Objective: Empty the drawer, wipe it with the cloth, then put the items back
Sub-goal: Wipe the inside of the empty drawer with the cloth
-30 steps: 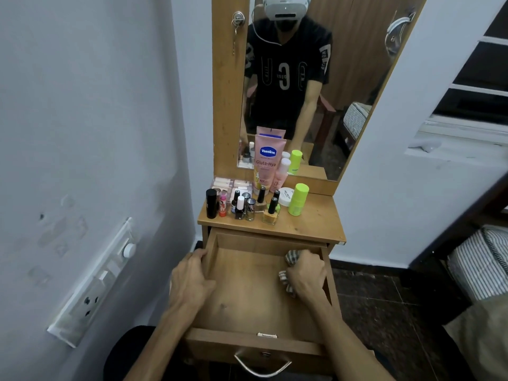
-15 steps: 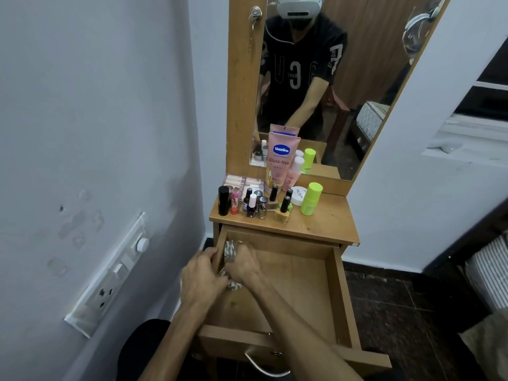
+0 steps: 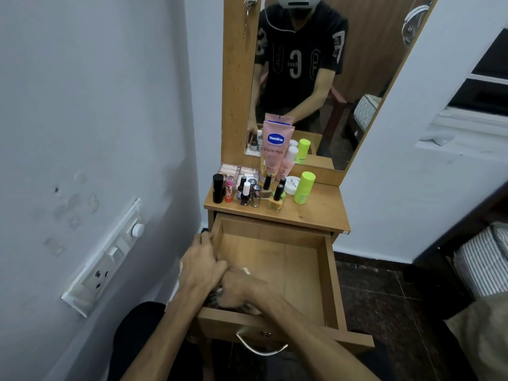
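Wooden drawer (image 3: 327,273) is pulled out, smooth bare bottom; left hand (image 3: 202,266) curls over its left wall; right hand (image 3: 237,291) slid back from the far-left corner to the near-left, bunching the mostly hidden cloth (image 3: 218,294).

A domestic bedroom corner is shown. A small wooden dressing table (image 3: 316,213) with a tall mirror (image 3: 330,78) is set against a painted wall. Cosmetics are crowded on its top: nail polish bottles (image 3: 275,198), a lotion tube (image 3: 275,149) at 12 o'clock. A switchboard (image 3: 110,257) is mounted at 9 o'clock; striped bedding (image 3: 483,259) is seen at 3 o'clock.
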`<state>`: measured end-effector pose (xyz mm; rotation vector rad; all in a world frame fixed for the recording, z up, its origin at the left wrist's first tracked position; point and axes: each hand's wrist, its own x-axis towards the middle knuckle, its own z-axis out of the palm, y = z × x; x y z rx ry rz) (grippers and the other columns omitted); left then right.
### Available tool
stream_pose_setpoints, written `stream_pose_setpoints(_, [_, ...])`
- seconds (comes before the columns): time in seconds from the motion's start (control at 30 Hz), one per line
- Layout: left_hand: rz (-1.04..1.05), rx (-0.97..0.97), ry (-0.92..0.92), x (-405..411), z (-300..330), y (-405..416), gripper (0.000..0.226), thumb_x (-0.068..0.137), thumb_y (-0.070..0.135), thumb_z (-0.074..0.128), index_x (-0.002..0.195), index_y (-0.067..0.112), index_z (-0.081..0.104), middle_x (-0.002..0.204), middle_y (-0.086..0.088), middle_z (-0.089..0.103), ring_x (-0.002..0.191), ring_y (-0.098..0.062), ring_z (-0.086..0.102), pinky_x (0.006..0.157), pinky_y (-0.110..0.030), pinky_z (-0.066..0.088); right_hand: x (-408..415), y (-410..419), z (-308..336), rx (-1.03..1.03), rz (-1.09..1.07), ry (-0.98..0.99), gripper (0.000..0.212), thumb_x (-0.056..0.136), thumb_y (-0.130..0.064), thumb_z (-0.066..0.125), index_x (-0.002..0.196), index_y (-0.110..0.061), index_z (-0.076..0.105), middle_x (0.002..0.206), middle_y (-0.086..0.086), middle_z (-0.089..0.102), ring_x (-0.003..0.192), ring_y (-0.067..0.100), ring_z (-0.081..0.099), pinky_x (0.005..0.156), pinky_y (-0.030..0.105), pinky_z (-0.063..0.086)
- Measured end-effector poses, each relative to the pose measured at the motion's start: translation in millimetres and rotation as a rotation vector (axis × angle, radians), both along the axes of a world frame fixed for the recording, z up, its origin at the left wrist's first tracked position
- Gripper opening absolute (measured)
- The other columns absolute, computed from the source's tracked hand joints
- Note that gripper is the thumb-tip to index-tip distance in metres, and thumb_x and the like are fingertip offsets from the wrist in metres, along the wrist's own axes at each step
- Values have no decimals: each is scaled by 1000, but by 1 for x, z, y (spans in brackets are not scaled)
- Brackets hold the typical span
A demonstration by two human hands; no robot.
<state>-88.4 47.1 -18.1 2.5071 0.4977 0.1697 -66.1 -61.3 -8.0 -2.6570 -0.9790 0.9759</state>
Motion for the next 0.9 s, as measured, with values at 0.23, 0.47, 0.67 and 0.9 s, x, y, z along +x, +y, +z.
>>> stream_pose_setpoints(0.23, [-100,203,-41,2,-8,3,61,78,21,71,135,11,53,128,-7,48,110,-20,54,91,-34,54,8,-29,4,-230,92,-115,28,93,-37,65,103,-12,72,110,11,72,106,33,66,95,45,53])
stream_pose_setpoints(0.47, [-179,268,-84,0,-10,4,48,69,16,76,116,8,70,124,-6,55,106,-23,56,86,-39,57,20,-116,1,-528,-64,11,33,97,-22,62,125,-8,66,121,12,66,112,32,62,100,47,48])
stream_pose_setpoints(0.67, [-160,206,-107,0,-10,5,42,69,16,74,111,10,72,124,-2,54,105,-19,54,86,-36,56,57,-110,39,-361,-121,155,22,95,-14,60,116,-7,65,117,13,65,104,28,63,85,37,53])
stream_pose_setpoints(0.9, [-122,116,-143,2,-13,5,27,77,16,69,103,16,73,123,0,56,107,-17,53,87,-35,53,33,-34,-11,174,171,-456,24,87,-26,73,106,-12,74,123,12,60,117,31,54,99,46,49])
